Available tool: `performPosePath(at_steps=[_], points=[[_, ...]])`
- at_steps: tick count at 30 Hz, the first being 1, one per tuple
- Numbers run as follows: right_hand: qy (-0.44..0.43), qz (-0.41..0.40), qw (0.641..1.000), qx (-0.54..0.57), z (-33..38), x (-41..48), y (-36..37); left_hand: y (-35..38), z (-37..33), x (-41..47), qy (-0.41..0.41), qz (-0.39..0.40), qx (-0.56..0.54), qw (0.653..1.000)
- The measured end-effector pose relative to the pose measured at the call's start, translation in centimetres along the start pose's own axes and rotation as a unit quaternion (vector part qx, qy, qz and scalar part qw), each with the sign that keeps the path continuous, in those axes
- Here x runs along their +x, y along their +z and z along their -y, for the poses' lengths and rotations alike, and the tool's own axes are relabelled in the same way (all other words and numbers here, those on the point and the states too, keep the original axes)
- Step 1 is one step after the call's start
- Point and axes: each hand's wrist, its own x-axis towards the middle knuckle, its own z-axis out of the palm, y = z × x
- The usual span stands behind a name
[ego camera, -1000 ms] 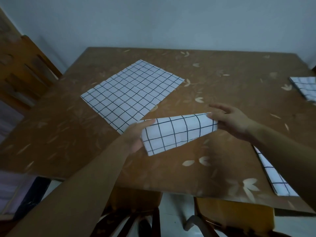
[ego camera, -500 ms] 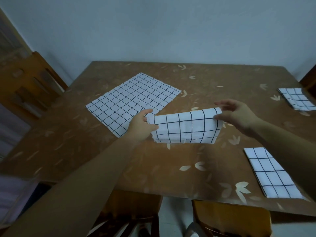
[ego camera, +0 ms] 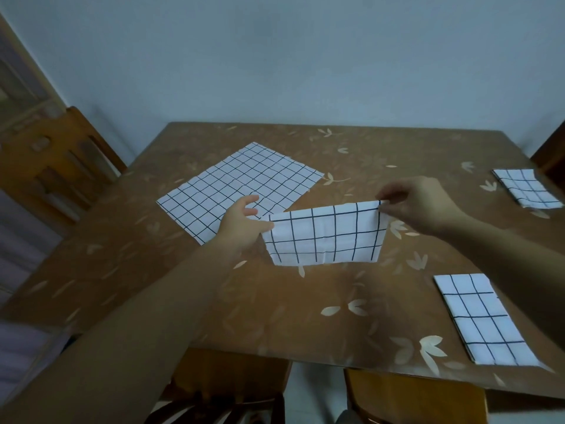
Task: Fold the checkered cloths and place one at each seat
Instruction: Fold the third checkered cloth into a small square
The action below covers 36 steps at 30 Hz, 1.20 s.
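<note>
Two bare hands hold a folded checkered cloth (ego camera: 327, 237) stretched between them above a brown table (ego camera: 305, 316) printed with pale leaves. The left hand (ego camera: 241, 223) pinches the cloth's upper left corner, thumb on the near face and the other fingers spread behind it. The right hand (ego camera: 419, 203) pinches the upper right corner between fingertips and thumb, slightly higher than the left. The hands are well apart, a cloth's width from each other, and the cloth hangs from them as a white band with thin dark grid lines. Its lower edge is down at the tabletop; whether it touches cannot be told.

Beyond the left hand, and partly hidden by it, a larger unfolded cloth (ego camera: 241, 185) lies flat and angled on the table. Below the right forearm, near the table's near edge, lies a second folded cloth (ego camera: 483, 319). Beyond the right hand, near the table's far right corner, lies a third folded cloth (ego camera: 526, 188). A wooden chair (ego camera: 58, 160) stands to the left of the left arm, beside the table. Another chair seat (ego camera: 412, 399) shows under the near edge, below the right arm. A plain pale wall (ego camera: 305, 62) rises behind the table.
</note>
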Motion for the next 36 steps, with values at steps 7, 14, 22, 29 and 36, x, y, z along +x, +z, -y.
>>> performPosePath(at_steps=[7, 14, 22, 29, 36], points=[[-0.031, 0.093, 0.995, 0.011, 2.9, 0.9, 0.1, -0.3, -0.9, -0.9, 0.008, 0.107, 0.305, 0.946], [-0.057, 0.117, 0.976, 0.173, 6.6, 1.3, 1.0, 5.5, -4.8, -2.7, 0.169, 0.160, 0.205, 0.951], [0.005, 0.213, 0.977, 0.016, 2.0, -0.6, 1.0, 4.3, -4.5, -2.3, 0.131, 0.094, 0.048, 0.986], [0.010, 0.085, 0.993, 0.085, 2.0, -0.4, 0.4, 2.4, -4.6, -1.9, 0.101, 0.074, 0.005, 0.992], [-0.048, 0.078, 0.993, 0.068, 2.3, 0.7, -0.6, 1.7, -6.0, -1.9, 0.157, 0.069, 0.039, 0.984]])
